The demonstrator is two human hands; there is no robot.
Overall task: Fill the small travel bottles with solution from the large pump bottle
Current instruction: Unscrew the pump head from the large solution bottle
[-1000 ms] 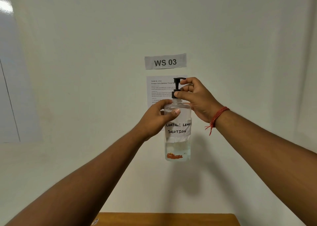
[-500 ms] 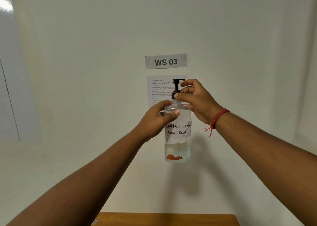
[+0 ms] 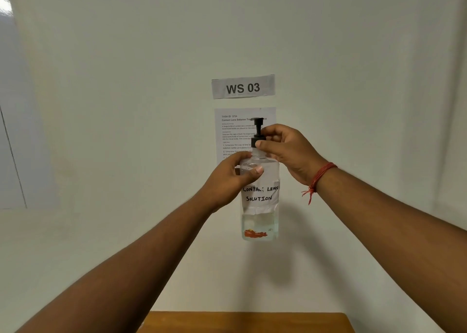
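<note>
I hold the large clear pump bottle (image 3: 260, 206) up in the air in front of the wall. It carries a white label reading "CONTACT LENS SOLUTION", and a little liquid sits in its bottom part. My left hand (image 3: 231, 178) grips its shoulder from the left. My right hand (image 3: 288, 150) pinches the black pump cap (image 3: 257, 135) at the collar with thumb and fingers. No small travel bottles are in view.
A "WS 03" sign (image 3: 243, 87) and a printed task sheet (image 3: 235, 133) hang on the white wall behind the bottle. The far edge of a wooden table (image 3: 242, 321) shows at the bottom of the frame.
The bottle and both hands stay in nearly the same place. My right fingers have shifted slightly around the pump collar.
</note>
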